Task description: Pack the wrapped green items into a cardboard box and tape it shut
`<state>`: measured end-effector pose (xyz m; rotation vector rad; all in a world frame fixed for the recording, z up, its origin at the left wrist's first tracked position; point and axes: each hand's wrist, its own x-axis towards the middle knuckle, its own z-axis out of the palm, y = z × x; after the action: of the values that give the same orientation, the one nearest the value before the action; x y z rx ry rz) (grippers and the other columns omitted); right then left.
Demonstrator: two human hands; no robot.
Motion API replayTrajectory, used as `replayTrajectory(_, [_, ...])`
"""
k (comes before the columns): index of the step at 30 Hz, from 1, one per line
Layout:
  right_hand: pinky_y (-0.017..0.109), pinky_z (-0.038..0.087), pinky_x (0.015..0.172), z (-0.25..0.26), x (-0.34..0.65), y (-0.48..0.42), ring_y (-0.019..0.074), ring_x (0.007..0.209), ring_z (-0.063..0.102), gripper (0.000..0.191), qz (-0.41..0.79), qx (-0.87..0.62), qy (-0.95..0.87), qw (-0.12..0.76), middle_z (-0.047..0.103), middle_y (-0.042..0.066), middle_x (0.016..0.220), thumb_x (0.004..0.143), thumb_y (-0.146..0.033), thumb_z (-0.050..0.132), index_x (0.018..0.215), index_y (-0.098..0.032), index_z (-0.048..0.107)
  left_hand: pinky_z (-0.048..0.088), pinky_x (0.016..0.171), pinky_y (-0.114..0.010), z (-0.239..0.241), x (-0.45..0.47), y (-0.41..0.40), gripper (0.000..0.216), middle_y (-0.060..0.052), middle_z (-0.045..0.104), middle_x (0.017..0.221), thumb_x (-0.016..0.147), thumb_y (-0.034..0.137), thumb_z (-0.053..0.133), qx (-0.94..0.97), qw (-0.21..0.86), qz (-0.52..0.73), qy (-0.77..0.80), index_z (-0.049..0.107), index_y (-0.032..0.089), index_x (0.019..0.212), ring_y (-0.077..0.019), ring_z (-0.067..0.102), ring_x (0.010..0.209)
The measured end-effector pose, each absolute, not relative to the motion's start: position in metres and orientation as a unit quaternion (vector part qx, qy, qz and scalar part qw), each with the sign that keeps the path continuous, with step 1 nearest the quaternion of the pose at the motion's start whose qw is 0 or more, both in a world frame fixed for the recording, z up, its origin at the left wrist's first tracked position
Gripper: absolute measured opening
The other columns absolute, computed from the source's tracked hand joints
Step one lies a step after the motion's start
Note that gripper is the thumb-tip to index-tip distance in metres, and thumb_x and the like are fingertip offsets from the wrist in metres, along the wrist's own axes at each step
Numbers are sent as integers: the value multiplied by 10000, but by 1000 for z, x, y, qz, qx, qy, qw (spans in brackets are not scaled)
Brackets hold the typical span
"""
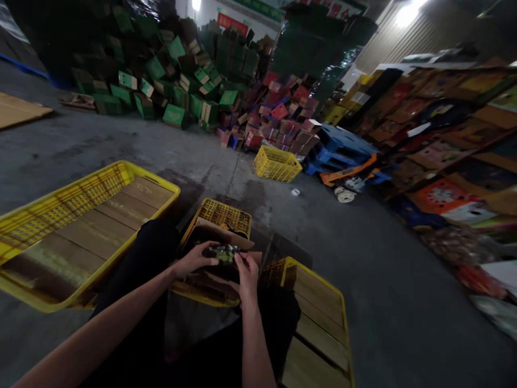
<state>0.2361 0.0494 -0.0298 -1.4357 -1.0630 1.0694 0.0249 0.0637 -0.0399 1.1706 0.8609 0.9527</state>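
Between both hands is a shiny, clear plastic pack (224, 253) with something green inside; its exact contents are too dark to tell. My left hand (194, 261) grips the pack's left end with bent fingers. On the right end, my right hand (247, 270) pinches it between thumb and fingers. Right below them lies an open cardboard box (226, 233) with its flaps up and a dark inside. The box rests on a yellow plastic crate (208, 207) between my knees.
To my left stands a large yellow crate (48, 202) holding flat brown cartons. Another carton-filled yellow crate (343, 318) is by my right knee. Ahead are a small yellow crate (278, 164), blue pallets (343, 143), an orange pallet jack (351, 170) and heaped green boxes (175, 114).
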Motion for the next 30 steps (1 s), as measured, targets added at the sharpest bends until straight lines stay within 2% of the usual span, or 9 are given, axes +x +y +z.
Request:
replayTrajectory(4, [308, 547, 656, -34, 237, 51, 217, 747, 660, 425, 454, -605, -387, 528, 731, 45, 825, 681, -560, 774, 872, -182, 734, 474, 926, -350, -37, 23, 64, 518, -102, 724, 1117, 758, 443, 789, 512, 660, 404, 372, 695, 127, 1157, -259, 649, 1016])
replayTrajectory(8, [286, 535, 575, -34, 237, 50, 215, 728, 649, 452, 454, -617, -389, 511, 724, 45, 830, 673, -597, 763, 866, -190, 726, 482, 836, -322, -31, 22, 62, 455, -86, 744, 999, 766, 476, 767, 519, 639, 402, 401, 733, 114, 1040, -252, 655, 929])
replayTrajectory(13, [299, 560, 694, -33, 235, 49, 221, 820, 671, 433, 478, -602, -386, 511, 729, 45, 849, 704, -574, 760, 885, -184, 713, 454, 749, -285, -28, 21, 61, 394, -45, 719, 852, 758, 481, 769, 507, 631, 423, 407, 740, 124, 922, -201, 627, 803])
replayTrajectory(19, [410, 592, 849, -28, 227, 45, 260, 1003, 690, 497, 566, -529, -353, 526, 728, 65, 1111, 681, -493, 829, 1069, -221, 676, 440, 709, -280, -31, 19, 64, 402, -48, 713, 818, 747, 494, 780, 483, 638, 442, 406, 757, 122, 898, -188, 612, 755])
replayTrajectory(25, [432, 564, 917, -30, 229, 44, 256, 1018, 693, 457, 566, -522, -365, 524, 742, 62, 1081, 699, -463, 820, 1054, -215, 675, 468, 785, -314, -34, 20, 63, 398, -60, 741, 869, 758, 486, 779, 468, 656, 446, 390, 786, 136, 947, -211, 635, 807])
replayTrajectory(30, [446, 520, 972, -31, 229, 45, 275, 1071, 677, 504, 549, -524, -400, 514, 745, 69, 1117, 705, -440, 801, 1140, -216, 680, 429, 734, -285, -29, 19, 62, 323, -27, 679, 792, 768, 457, 777, 476, 629, 467, 400, 786, 149, 863, -169, 570, 749])
